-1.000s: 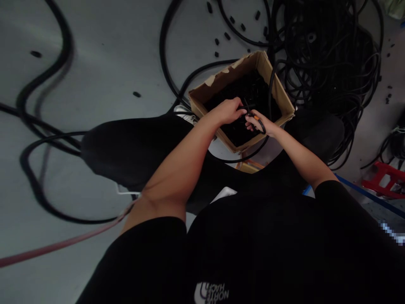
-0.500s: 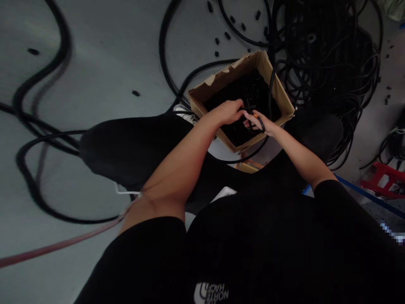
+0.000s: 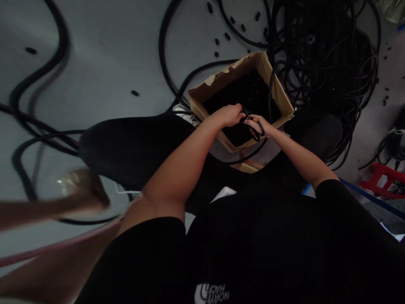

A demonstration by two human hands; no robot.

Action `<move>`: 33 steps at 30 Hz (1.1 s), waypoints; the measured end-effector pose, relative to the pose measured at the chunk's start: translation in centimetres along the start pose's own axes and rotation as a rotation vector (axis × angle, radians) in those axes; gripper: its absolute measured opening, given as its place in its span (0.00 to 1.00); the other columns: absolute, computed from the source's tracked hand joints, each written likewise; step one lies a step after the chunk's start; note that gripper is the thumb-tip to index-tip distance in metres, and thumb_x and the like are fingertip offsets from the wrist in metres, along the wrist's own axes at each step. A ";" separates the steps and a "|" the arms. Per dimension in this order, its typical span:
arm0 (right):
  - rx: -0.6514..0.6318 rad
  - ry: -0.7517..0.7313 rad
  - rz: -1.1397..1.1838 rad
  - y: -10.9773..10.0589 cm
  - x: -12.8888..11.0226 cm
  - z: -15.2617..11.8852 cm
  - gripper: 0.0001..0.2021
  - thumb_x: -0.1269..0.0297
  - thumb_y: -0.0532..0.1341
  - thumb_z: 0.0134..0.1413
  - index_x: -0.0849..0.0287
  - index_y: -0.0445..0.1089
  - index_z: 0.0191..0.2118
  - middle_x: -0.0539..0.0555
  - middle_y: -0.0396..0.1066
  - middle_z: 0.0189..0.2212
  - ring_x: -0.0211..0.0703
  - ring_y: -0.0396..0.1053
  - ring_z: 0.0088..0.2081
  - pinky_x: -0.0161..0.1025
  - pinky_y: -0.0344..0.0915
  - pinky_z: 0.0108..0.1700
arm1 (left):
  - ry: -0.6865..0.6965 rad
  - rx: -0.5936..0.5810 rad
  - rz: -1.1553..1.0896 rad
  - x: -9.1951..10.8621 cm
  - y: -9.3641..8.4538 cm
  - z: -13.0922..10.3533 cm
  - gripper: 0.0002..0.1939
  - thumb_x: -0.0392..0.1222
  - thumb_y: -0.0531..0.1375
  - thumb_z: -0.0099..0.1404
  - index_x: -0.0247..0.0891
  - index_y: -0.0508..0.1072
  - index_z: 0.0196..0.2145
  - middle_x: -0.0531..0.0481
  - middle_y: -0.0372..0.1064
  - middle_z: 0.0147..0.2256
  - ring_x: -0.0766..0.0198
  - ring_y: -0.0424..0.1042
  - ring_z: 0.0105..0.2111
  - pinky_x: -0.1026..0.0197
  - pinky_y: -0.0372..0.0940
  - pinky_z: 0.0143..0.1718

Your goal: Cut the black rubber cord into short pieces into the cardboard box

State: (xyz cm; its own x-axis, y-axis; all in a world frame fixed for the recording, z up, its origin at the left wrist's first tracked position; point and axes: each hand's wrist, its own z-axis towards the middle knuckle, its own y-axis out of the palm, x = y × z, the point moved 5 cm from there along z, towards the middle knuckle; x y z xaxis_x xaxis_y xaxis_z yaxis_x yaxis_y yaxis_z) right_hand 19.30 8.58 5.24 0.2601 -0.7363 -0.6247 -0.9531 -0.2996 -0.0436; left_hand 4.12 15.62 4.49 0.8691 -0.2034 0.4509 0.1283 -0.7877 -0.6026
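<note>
My right hand (image 3: 261, 124) is closed on scissors (image 3: 257, 131) with black and orange handles, their blades spread toward my left fingers. My left hand (image 3: 232, 115) is pinched beside the blade tips. A thin black cable (image 3: 183, 112) runs toward it from the left and passes behind my forearm; the end between my fingers is mostly hidden. Both hands are above an open cardboard box (image 3: 283, 99) with torn edges, held between my knees. Dark short pieces (image 3: 237, 90) fill the inside, too dim to tell apart.
Large black coils (image 3: 329, 71) lie to the right of the box. Black loops (image 3: 19, 93) and several short black pieces (image 3: 227, 36) lie on the grey floor. A red plastic frame (image 3: 382, 179) is at the right. Another person's blurred hand (image 3: 95, 202) is at lower left.
The scissors have turned in my right hand, and their blades now spread toward my left fingers. Another person's arm and leg have come in from the left, the hand carrying something blurred.
</note>
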 end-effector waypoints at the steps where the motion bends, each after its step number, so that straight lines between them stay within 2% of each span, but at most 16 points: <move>1: -0.002 -0.017 -0.036 -0.1 -0.1 0.0 0.13 0.72 0.62 0.87 0.54 0.68 0.42 0.40 0.64 0.19 0.34 0.63 0.17 0.25 0.61 0.18 | -0.013 -0.008 0.010 0.1 0.0 0.0 0.27 0.48 0.57 0.89 0.29 0.77 0.74 0.23 0.83 0.66 0.34 0.84 0.68 0.48 0.76 0.64; 6: -0.039 -0.044 -0.200 -0.3 -0.4 -0.1 0.17 0.76 0.61 0.87 0.55 0.67 0.39 0.41 0.67 0.18 0.34 0.66 0.16 0.26 0.61 0.17 | -0.051 -0.060 0.049 0.3 0.1 -0.2 0.28 0.48 0.57 0.89 0.28 0.78 0.75 0.22 0.83 0.67 0.32 0.83 0.69 0.46 0.76 0.64; 12: -0.035 -0.024 -0.248 -0.5 -0.6 -0.5 0.17 0.73 0.64 0.87 0.55 0.66 0.39 0.41 0.66 0.17 0.36 0.67 0.16 0.27 0.63 0.17 | -0.036 -0.085 0.064 0.5 0.0 -0.4 0.30 0.49 0.54 0.90 0.27 0.76 0.76 0.23 0.82 0.68 0.35 0.83 0.69 0.48 0.76 0.64; 20: -0.006 0.012 -0.264 -0.5 0.0 -0.6 0.16 0.69 0.71 0.83 0.55 0.68 0.40 0.41 0.65 0.18 0.34 0.64 0.16 0.26 0.60 0.17 | -0.044 -0.093 0.055 0.0 0.1 -0.2 0.28 0.48 0.57 0.88 0.28 0.77 0.75 0.24 0.82 0.68 0.36 0.83 0.69 0.49 0.76 0.65; 24: 0.040 0.007 -0.234 -0.9 0.3 0.1 0.12 0.70 0.70 0.84 0.55 0.69 0.44 0.40 0.66 0.21 0.35 0.66 0.19 0.26 0.63 0.19 | -0.049 0.031 -0.067 -1.1 -0.2 0.3 0.29 0.48 0.61 0.85 0.32 0.75 0.76 0.25 0.84 0.65 0.36 0.83 0.67 0.48 0.76 0.65; 28: 0.098 -0.043 -0.111 -1.5 0.0 0.8 0.11 0.72 0.69 0.82 0.56 0.69 0.45 0.43 0.70 0.29 0.32 0.70 0.28 0.23 0.69 0.28 | -0.077 0.201 -0.204 -2.5 -1.1 0.8 0.29 0.49 0.64 0.83 0.35 0.75 0.74 0.28 0.84 0.63 0.36 0.81 0.68 0.47 0.75 0.68; 33: 0.017 -0.057 0.042 -1.3 -1.0 0.0 0.06 0.72 0.69 0.81 0.56 0.72 0.50 0.48 0.74 0.37 0.35 0.75 0.36 0.25 0.75 0.37 | -0.156 0.316 -0.239 -3.4 -2.3 0.9 0.21 0.48 0.59 0.86 0.35 0.80 0.67 0.29 0.84 0.62 0.37 0.81 0.67 0.44 0.72 0.73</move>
State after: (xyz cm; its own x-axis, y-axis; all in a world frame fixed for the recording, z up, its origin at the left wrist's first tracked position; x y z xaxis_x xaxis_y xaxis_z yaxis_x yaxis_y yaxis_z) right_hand 20.29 9.71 5.91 0.2114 -0.7123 -0.6693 -0.9655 -0.2585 -0.0299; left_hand 1.36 18.63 3.72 0.8558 0.0729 0.5121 0.4541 -0.5801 -0.6762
